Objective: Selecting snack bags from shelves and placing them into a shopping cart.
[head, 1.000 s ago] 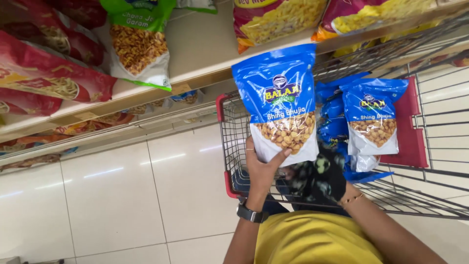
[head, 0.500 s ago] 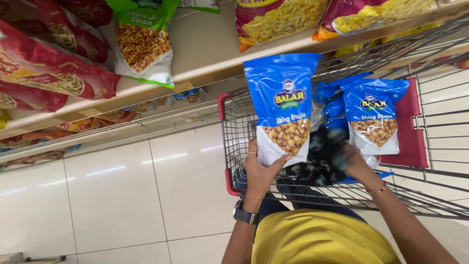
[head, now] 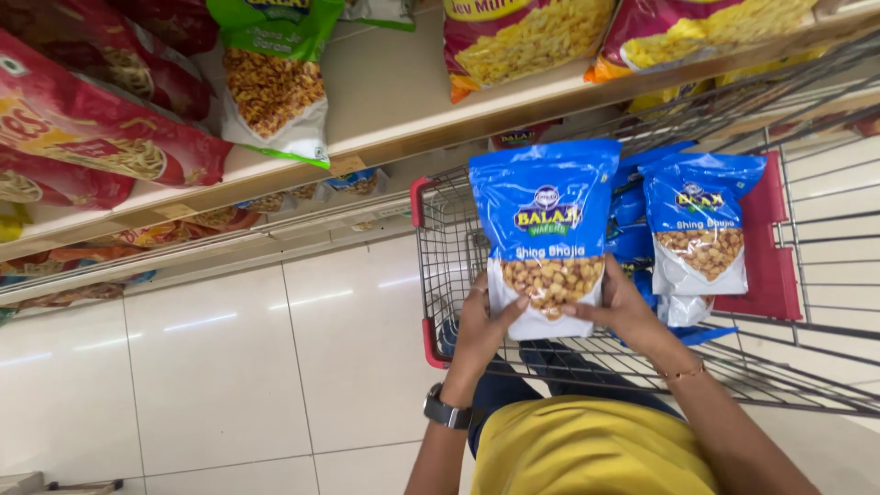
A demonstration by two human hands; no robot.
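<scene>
Hands grip blue pouch over cart, white tiles.

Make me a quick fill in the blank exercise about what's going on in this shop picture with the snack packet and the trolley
1. Both hands, the left hand and the right hand, hold a ____ snack packet.
2. The packet is held above a wire ____ with red trim.
3. The left wrist wears a ____.
4. The green packet lies on the ____.

Missing words: blue; trolley; watch; shelf
</scene>
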